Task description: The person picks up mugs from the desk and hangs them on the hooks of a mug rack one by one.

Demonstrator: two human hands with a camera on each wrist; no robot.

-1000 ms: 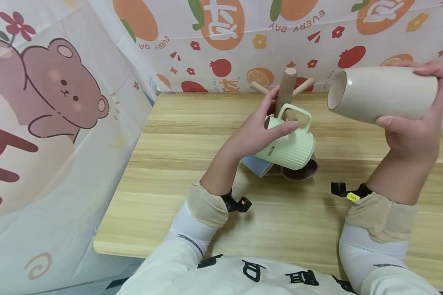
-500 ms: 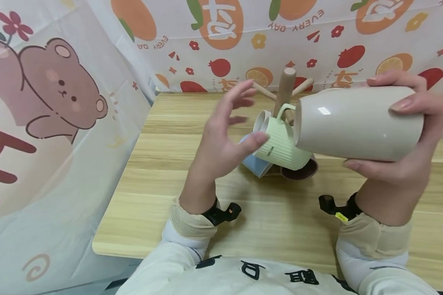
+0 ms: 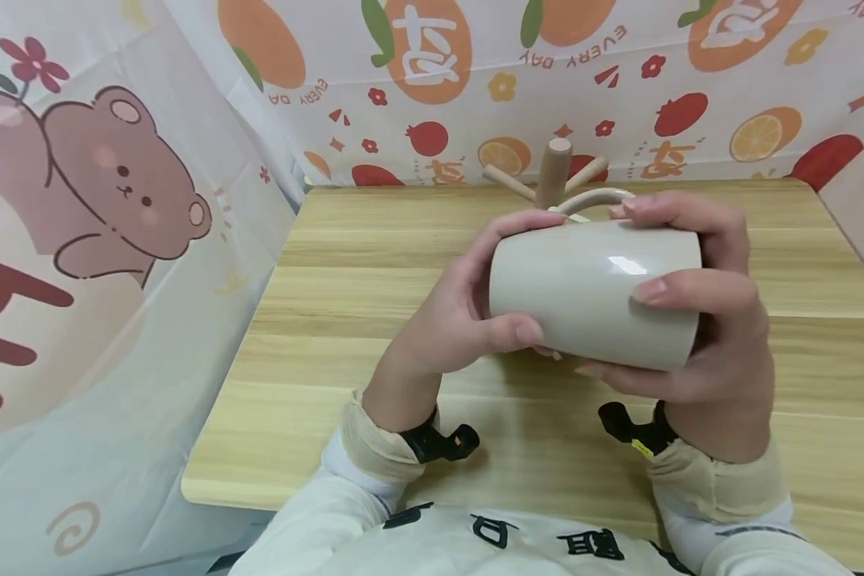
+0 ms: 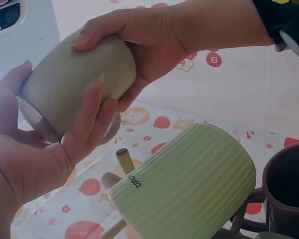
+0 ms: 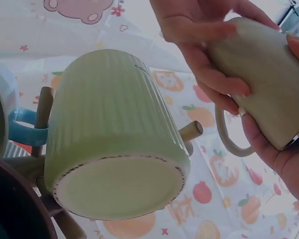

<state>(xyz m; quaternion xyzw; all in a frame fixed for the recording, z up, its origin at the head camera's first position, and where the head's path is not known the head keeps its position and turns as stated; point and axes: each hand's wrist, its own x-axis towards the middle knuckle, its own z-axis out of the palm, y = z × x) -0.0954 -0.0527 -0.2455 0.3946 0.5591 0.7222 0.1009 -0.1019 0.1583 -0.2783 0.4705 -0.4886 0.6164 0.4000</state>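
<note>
A cream mug point(image 3: 583, 296) lies sideways in the air, held between both hands. My left hand point(image 3: 461, 304) grips its left end, thumb on the near side and fingers over the top. The other end is held by my right hand point(image 3: 713, 304), fingers spread around the body. Its loop handle point(image 3: 594, 198) points away from me. Behind it rises the wooden mug tree point(image 3: 554, 172), whose lower part is hidden in the head view. A ribbed pale green mug point(image 4: 189, 184) hangs tilted on the tree, below the hands in the left wrist view.
A dark brown mug point(image 4: 289, 181) hangs beside the green one. A mug with a light blue handle point(image 5: 27, 128) is on the tree's other side. Bare pegs point(image 3: 588, 172) stick out near the top. A fruit-print cloth point(image 3: 432, 96) backs the wooden table point(image 3: 317, 320).
My left hand left the green mug, drew back, then took hold of the cream mug's left end. My right hand brought the cream mug leftward and down, in front of the tree, turning its handle into view.
</note>
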